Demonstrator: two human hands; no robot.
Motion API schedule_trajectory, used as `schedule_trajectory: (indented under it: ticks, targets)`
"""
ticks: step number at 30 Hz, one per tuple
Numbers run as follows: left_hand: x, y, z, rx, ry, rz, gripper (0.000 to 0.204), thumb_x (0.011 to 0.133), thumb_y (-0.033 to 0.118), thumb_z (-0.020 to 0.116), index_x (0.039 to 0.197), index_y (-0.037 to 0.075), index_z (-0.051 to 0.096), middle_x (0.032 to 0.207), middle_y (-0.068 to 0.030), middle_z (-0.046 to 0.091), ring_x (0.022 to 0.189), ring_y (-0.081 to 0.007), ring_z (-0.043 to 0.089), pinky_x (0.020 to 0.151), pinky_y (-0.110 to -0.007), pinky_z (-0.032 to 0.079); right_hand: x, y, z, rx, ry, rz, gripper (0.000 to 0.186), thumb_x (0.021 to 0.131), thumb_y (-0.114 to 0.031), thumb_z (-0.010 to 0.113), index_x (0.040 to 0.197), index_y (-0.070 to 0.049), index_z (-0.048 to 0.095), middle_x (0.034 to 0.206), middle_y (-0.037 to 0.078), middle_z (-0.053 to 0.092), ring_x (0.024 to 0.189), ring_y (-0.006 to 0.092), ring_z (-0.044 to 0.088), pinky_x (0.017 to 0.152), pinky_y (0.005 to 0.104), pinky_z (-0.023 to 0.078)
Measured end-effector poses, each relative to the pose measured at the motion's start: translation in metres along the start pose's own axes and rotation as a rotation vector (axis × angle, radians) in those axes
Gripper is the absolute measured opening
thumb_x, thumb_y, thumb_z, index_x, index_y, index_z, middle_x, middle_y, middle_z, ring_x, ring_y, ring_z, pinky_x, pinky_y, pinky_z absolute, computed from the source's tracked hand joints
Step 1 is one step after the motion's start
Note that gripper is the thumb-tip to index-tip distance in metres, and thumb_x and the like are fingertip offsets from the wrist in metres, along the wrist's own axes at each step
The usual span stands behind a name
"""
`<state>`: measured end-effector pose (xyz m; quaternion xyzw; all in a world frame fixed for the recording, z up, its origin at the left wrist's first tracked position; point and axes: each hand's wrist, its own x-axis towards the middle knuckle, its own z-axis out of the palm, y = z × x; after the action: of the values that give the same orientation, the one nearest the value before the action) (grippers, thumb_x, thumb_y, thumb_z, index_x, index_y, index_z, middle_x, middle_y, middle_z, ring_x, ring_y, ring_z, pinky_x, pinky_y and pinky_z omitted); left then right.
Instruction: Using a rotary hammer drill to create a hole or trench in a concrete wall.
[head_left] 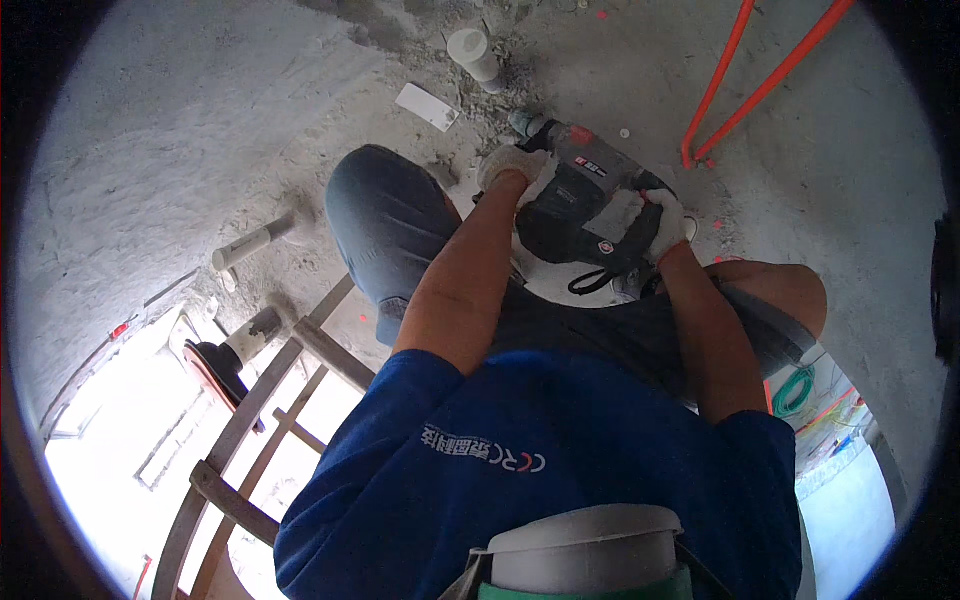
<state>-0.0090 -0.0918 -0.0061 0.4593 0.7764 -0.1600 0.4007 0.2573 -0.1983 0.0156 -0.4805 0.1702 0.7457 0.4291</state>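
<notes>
A dark grey and black rotary hammer lies across in front of my knees, its chuck end toward the far left. My left hand, in a pale work glove, is closed round the front of the tool just behind the chuck. On the rear handle, my right hand is wrapped in a similar glove. A black loop of cord or strap hangs under the handle. The tool's tip is close to the rough, rubble-strewn concrete; whether it touches, I cannot tell.
A white pipe stub rises beyond the tool, beside a flat white piece. Orange pipes stand at far right. To the left are another pipe and a ladder-like wooden frame. A green hose coil lies at right.
</notes>
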Motion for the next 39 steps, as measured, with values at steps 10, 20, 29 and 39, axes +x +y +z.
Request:
schedule_trajectory:
  ticks: [10,20,29,39]
  targets:
    - [-0.035,0.004,-0.014,-0.103,0.051,0.011,0.071,0.076,0.062,0.062,0.118,0.005,0.069,0.125,-0.0215,0.064,0.118,-0.0358,0.061,0.096,-0.044,0.048,-0.027,-0.013,0.001,-0.089,-0.079,-0.046,0.024,0.079,-0.019,0.061,0.097,-0.004,0.062,0.078,0.007,0.062,0.065,0.0211,0.061,0.063,0.0351,0.055]
    - [-0.03,-0.007,0.008,-0.128,-0.18,0.118,0.073,0.077,0.063,0.059,0.125,0.009,0.065,0.133,-0.0179,0.06,0.125,-0.0354,0.055,0.101,-0.046,0.045,-0.061,0.005,0.006,-0.174,0.107,-0.125,0.028,0.078,-0.021,0.063,0.102,-0.006,0.061,0.078,0.007,0.061,0.064,0.0226,0.061,0.06,0.0362,0.056]
    - [0.012,-0.031,0.002,-0.067,0.046,0.085,0.07,0.075,0.061,0.061,0.12,0.008,0.068,0.126,-0.0174,0.064,0.118,-0.0336,0.061,0.098,-0.044,0.048,-0.02,0.05,0.011,-0.046,0.112,-0.178,0.024,0.078,-0.02,0.062,0.099,-0.009,0.063,0.082,0.005,0.063,0.072,0.0207,0.063,0.072,0.035,0.055]
    - [-0.001,-0.014,-0.006,-0.177,0.015,0.165,0.065,0.078,0.057,0.06,0.116,0.006,0.069,0.122,-0.0202,0.065,0.118,-0.0353,0.061,0.096,-0.045,0.047,-0.07,0.002,0.1,-0.269,0.088,-0.23,0.021,0.084,-0.018,0.059,0.1,-0.004,0.062,0.08,0.006,0.061,0.069,0.0202,0.062,0.061,0.0334,0.052]
